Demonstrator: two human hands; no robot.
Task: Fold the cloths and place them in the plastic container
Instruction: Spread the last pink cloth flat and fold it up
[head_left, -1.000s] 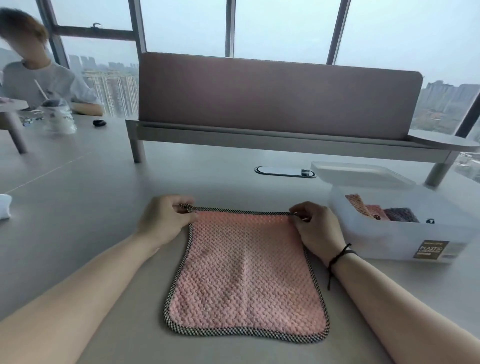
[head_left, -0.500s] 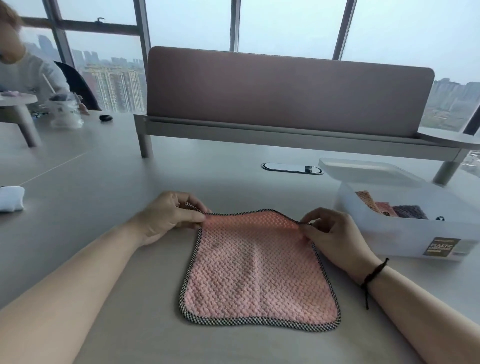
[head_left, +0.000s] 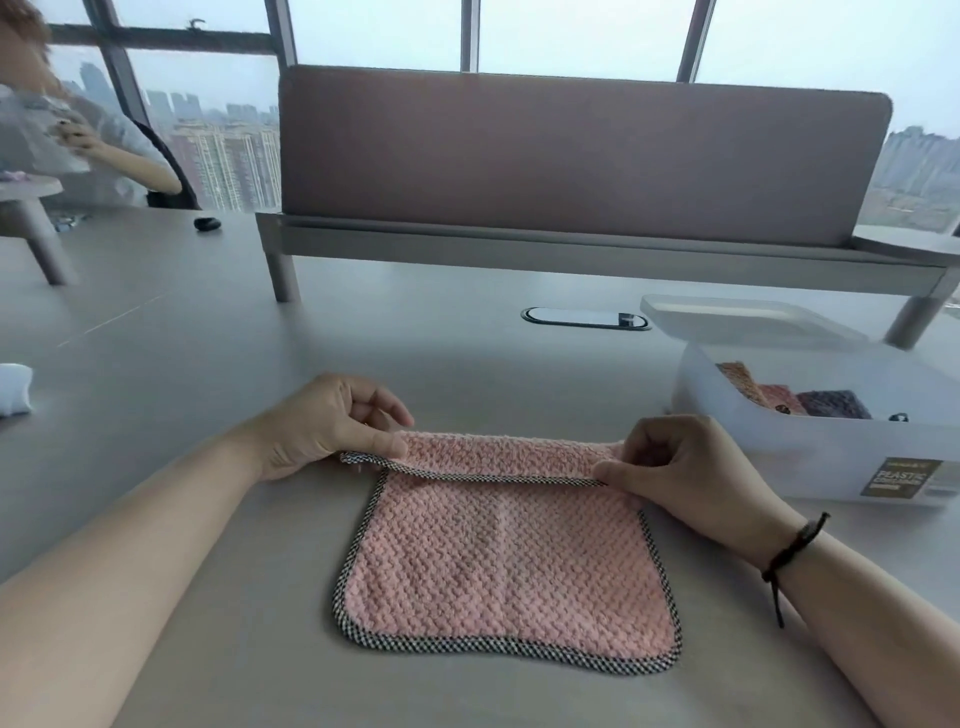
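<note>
The pink cloth (head_left: 506, 561) lies flat on the grey table (head_left: 208, 364) right in front of the person, its checked border facing them, with only the far edge lifted and turned back toward them as a narrow flap. To my eye that is the start of a half fold: taking both far corners at once keeps the edge straight, so it can land squarely on the near hem. The left hand (head_left: 332, 428) pinches the far left corner between thumb and forefinger, the other fingers loosely curled above it, and the wrist sits low near the table. The right hand (head_left: 680, 465) does the same at the far right corner, thumb pressed on top of the turned edge and fingers bent around it, a dark cord bracelet (head_left: 789, 545) on that wrist. Both forearms run in from the near edge, roughly mirrored on either side of the cloth. Just beyond the right hand sits the plastic container (head_left: 810, 467), open, with its lid (head_left: 737, 322) resting behind it; inside I can make out a few folded cloths (head_left: 795, 400) standing side by side, so it is kept within easy reach for this one. Farther off, another person (head_left: 88, 145) sits by the window (head_left: 571, 36).
</note>
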